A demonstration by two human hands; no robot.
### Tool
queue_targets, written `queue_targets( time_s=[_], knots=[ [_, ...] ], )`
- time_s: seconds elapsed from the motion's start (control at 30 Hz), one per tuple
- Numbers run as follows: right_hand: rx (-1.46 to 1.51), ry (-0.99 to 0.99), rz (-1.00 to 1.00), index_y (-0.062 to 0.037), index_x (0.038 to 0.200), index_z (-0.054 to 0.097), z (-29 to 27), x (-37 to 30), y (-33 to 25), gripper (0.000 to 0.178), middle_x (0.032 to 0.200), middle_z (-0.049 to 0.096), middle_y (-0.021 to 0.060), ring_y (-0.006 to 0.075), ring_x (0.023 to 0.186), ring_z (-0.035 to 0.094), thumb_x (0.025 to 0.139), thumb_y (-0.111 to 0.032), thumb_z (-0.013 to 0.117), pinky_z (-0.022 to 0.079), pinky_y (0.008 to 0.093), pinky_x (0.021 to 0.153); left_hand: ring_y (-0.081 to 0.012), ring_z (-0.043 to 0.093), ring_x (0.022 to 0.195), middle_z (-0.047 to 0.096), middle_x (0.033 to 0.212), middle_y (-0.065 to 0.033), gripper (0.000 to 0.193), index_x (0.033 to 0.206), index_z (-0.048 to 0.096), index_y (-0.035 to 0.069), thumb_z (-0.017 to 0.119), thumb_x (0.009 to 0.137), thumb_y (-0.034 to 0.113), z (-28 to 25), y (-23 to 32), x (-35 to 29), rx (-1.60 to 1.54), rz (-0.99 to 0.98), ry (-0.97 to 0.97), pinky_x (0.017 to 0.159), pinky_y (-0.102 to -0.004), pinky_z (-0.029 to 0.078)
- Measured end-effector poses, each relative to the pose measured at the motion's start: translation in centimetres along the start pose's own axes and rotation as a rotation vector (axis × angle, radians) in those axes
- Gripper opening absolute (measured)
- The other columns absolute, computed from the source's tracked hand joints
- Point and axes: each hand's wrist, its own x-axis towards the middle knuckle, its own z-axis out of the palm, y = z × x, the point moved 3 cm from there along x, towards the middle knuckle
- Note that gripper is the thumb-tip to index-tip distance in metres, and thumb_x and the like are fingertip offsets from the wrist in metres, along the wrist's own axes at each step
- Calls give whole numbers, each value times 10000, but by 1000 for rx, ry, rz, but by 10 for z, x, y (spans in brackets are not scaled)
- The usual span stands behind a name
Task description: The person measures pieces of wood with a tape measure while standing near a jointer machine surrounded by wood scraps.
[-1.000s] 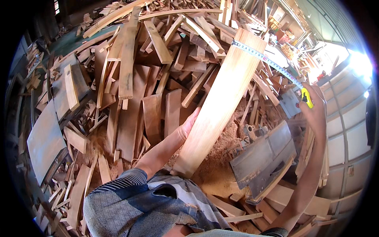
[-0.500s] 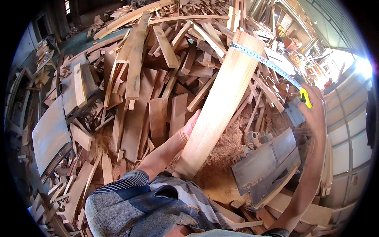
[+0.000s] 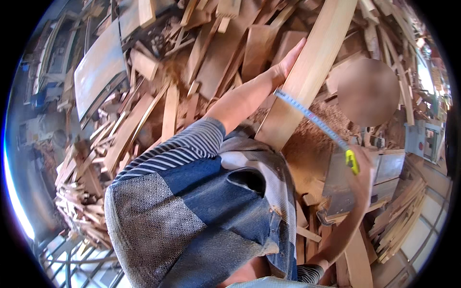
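Observation:
A long pale wooden board (image 3: 312, 62) slants up and away from my body, its near end close to my waist. My left hand (image 3: 289, 60) supports it at the left edge, with part of the hand hidden behind the wood. A yellow tape measure (image 3: 352, 162) is gripped in my right hand (image 3: 363, 168), to the right of the board. Its pulled-out blade (image 3: 319, 124) crosses the board near the lower end, the tip at the board's left edge.
Wood offcuts (image 3: 127, 129) are heaped at left and ahead. Sawdust (image 3: 312, 139) lies beyond the board's near end. A grey metal plate (image 3: 331, 197) is below my right hand, and stacked strips (image 3: 396, 216) lie right of it. A round blurred patch hides some of the heap.
The tape has moved from the board's far end down to near its lower end, my right hand coming lower with it. The view has tilted down toward my body.

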Motion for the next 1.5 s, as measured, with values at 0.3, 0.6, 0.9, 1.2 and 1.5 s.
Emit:
queue_targets(
  time_s=[0.3,0.6,0.9,1.2,1.5],
  knots=[
    [129,-303,129,2,1235,684,84,-8,28,542,1134,647,205,404,1064,613,694,-20,676,502,449,956,-458,583,1227,561,1391,-315,1065,1523,480,49,525,841,866,-67,11,-45,-210,-2,15,1086,-613,455],
    [130,-335,119,-21,1226,684,85,10,48,538,1102,639,193,391,1046,611,690,4,655,493,432,948,-449,560,1275,514,1462,-304,1111,1558,435,58,564,812,871,-97,5,-52,42,48,243,1133,-597,431],
    [155,-337,116,-33,1215,685,92,7,51,522,1095,636,187,392,1043,600,695,-1,644,490,425,940,-423,592,1238,556,1412,-284,1086,1510,492,47,703,763,807,-74,-1,-64,-265,-38,97,1114,-583,466],
    [165,-342,85,-43,1205,689,95,7,61,524,1075,635,187,399,1027,598,686,13,644,494,432,924,-420,632,1170,584,1376,-284,1095,1489,513,39,703,747,821,-74,-2,-66,-118,4,160,1054,-570,515],
    [1173,-178,488,-31,1481,558,130,-37,66,823,1199,669,94,214,1079,635,726,-312,725,512,349,914,-470,595,1256,530,1452,-323,1067,1555,423,39,305,912,883,-69,9,-72,-189,-5,-7,1088,-622,471]
  ],
)
